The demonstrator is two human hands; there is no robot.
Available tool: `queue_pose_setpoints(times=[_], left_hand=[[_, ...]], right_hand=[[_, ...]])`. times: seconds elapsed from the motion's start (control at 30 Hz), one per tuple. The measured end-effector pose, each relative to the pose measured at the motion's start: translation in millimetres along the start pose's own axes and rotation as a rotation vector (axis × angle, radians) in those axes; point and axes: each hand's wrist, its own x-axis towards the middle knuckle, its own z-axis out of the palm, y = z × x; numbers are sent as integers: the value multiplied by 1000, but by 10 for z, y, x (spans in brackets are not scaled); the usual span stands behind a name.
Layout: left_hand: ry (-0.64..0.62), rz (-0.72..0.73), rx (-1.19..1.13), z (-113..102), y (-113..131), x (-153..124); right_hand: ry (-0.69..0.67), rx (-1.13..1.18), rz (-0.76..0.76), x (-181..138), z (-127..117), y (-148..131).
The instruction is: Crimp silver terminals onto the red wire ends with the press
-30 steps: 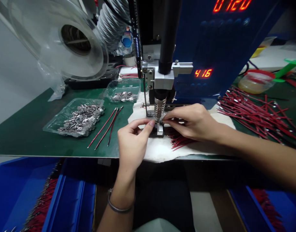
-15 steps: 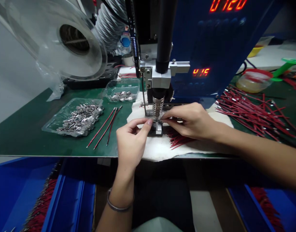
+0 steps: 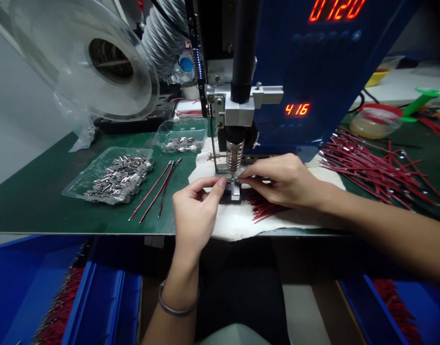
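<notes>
Beneath the spring-wrapped tip (image 3: 233, 157) of a soldering machine sits a small metal fixture (image 3: 235, 191). My left hand (image 3: 198, 206) is at its left side, thumb and forefinger pinched together; whatever lies between them is too small to make out. From the right, my right hand (image 3: 282, 179) reaches in with its fingers closed at the tip, and what they pinch is mostly hidden. Below that hand lies a bunch of red wires (image 3: 265, 208) on a white sheet (image 3: 227, 223). Three wires with metal ends (image 3: 155, 189) lie on the green table left of my left hand.
Clear trays of small metal terminals (image 3: 119, 177) (image 3: 184, 143) stand on the left. A heap of red wires (image 3: 374, 167) lies right, near a lidded round tub (image 3: 376, 122). The blue machine housing (image 3: 295, 62) rises behind. Blue bins (image 3: 105, 292) with wires are below the table edge.
Both hands stay almost still at the fixture. The lower red display now reads 416 clearly; the view has shifted very slightly.
</notes>
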Motion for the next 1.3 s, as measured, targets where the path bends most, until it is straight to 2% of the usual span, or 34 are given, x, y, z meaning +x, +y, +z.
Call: queue_pose_setpoints(times=[0.33,0.57,0.67,0.77,0.83,0.9,0.97,1.03,1.1,1.2,1.3], left_hand=[[4,-5,-4,3,3,-14],[8,37,-19,6,-11,-7],[93,91,-71,-8,1,-54],[204,216,-22,-18,38,-189],[160,304,54,6,75,-313],[14,326,77,70,114,-435],[-157,262,29,169,146,-531],[-264,180,-30,281,162,-587],[-269,149,-66,384,160,-607],[-168,173,-107,490,137,-608],[-111,209,-102,506,140,-615]], right_hand=[[-27,-15,15,-39,11,21],[1,-43,-57,-11,-10,1],[40,-101,-114,-9,-61,-35],[117,-60,-143,-14,-111,-110],[175,5,-144,-13,-137,-173],[212,85,-124,-7,-155,-230],[220,167,-122,3,-163,-268],[227,266,-131,12,-160,-288],[238,371,-126,17,-147,-300],[219,479,-117,20,-129,-327],[227,502,-112,21,-141,-349]])
